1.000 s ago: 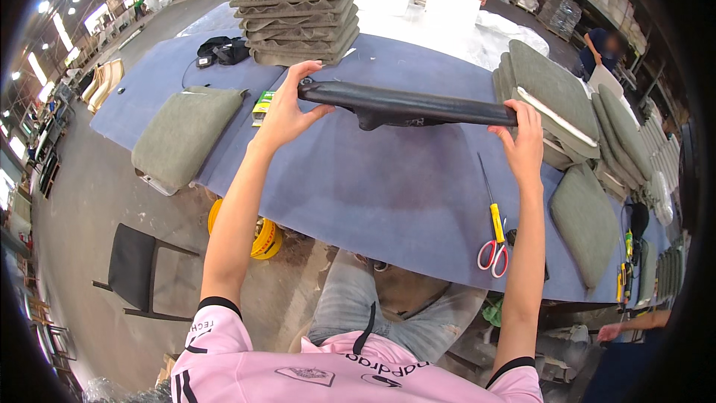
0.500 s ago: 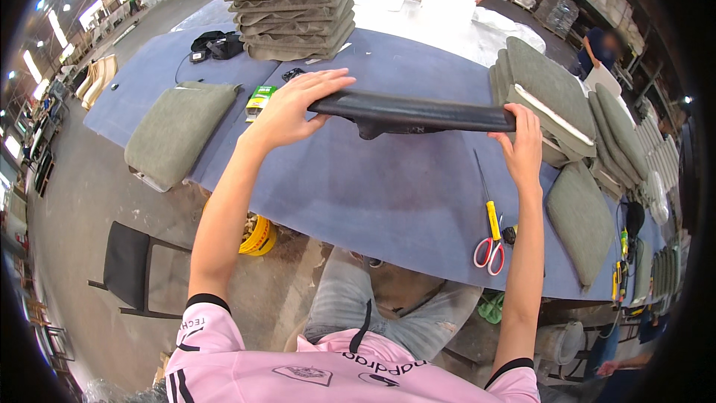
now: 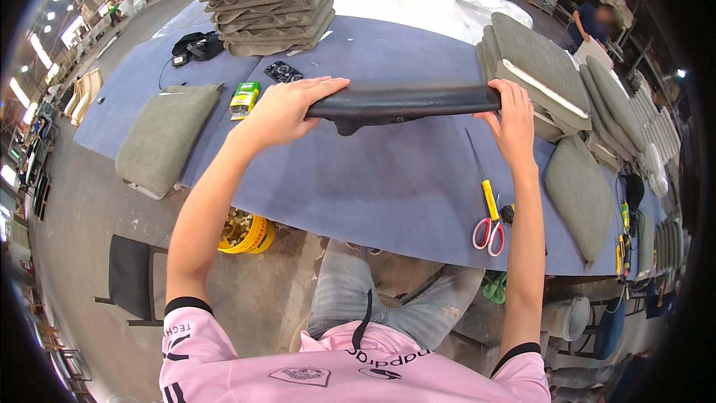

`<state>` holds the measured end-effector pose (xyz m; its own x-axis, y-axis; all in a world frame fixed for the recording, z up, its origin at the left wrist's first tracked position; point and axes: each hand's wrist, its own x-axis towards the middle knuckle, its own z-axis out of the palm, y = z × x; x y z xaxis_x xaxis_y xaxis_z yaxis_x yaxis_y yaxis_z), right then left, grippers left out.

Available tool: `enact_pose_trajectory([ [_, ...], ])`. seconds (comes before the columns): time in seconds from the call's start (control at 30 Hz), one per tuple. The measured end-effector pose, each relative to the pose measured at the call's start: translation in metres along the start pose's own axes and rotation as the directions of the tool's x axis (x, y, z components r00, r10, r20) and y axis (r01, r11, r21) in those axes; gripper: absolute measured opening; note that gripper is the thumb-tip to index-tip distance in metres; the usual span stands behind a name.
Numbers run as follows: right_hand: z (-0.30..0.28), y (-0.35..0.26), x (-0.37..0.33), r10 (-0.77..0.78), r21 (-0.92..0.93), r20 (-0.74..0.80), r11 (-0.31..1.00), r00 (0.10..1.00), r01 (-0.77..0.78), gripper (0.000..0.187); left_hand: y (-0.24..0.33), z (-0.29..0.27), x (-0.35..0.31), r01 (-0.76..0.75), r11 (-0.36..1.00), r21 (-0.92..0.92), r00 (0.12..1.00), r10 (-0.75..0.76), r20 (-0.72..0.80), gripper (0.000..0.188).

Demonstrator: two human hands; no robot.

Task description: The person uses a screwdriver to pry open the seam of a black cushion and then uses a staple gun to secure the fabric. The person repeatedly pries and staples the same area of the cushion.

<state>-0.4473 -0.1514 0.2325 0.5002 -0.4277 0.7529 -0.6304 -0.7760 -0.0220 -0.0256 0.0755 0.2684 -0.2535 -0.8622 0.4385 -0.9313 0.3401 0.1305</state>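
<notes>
Above the blue-covered table (image 3: 350, 186) I hold up a black, leather-like padded panel (image 3: 406, 98), seen nearly edge-on. My left hand (image 3: 286, 107) grips its left end, fingers over the top and thumb beneath. My right hand (image 3: 511, 116) clasps the other end. A dark flap hangs from the panel's underside near my left hand; its far face is hidden. Below my right hand lie a long thin tool with a yellow handle (image 3: 489, 200) and red-and-white-handled scissors (image 3: 488, 236), overlapping.
Grey-green cushions stand in a stack (image 3: 270, 11) at the back left and a pile (image 3: 537, 67) at the right. Single cushions lie left (image 3: 165, 134) and right (image 3: 578, 198). A green box (image 3: 245, 99) and a phone (image 3: 283, 72) sit beyond my left arm. A yellow bucket (image 3: 257, 235) stands below the table edge.
The panel and both hands have shifted slightly left and up in the picture, and the panel's top shows a little more. Both hands keep their hold. The phone now shows fully.
</notes>
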Motion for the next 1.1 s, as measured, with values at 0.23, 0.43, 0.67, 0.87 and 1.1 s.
enact_pose_trajectory([
  [0.23, 0.001, -0.003, 0.002, 0.001, -0.014, 0.001, 1.0, 1.0, -0.001, 0.068, -0.009, -0.005, 0.0, 0.035, 0.993, -0.11, 0.996, -0.026, 0.081, 0.088],
  [0.43, 0.003, 0.007, -0.002, -0.023, 0.008, 0.006, 1.0, 1.0, 0.023, 0.07, 0.001, -0.002, 0.003, -0.01, 0.999, -0.033, 1.0, 0.01, -0.01, 0.087],
  [0.67, -0.007, 0.015, -0.004, -0.015, 0.07, 0.013, 0.997, 1.0, 0.014, 0.078, 0.006, 0.015, -0.001, -0.011, 0.999, -0.05, 0.999, 0.013, 0.034, 0.08],
  [0.87, -0.007, -0.072, 0.067, 0.536, 0.817, 0.026, 0.475, 0.844, -0.327, 0.114, 0.053, 0.011, -0.059, 0.154, 0.93, -0.332, 0.933, -0.248, -0.261, 0.079],
  [1.1, -0.007, -0.162, 0.154, 0.055, 0.893, 0.446, -0.098, 0.893, -0.44, 0.114, 0.136, 0.019, -0.076, 0.309, 0.594, -0.742, 0.549, -0.749, -0.371, 0.07],
])
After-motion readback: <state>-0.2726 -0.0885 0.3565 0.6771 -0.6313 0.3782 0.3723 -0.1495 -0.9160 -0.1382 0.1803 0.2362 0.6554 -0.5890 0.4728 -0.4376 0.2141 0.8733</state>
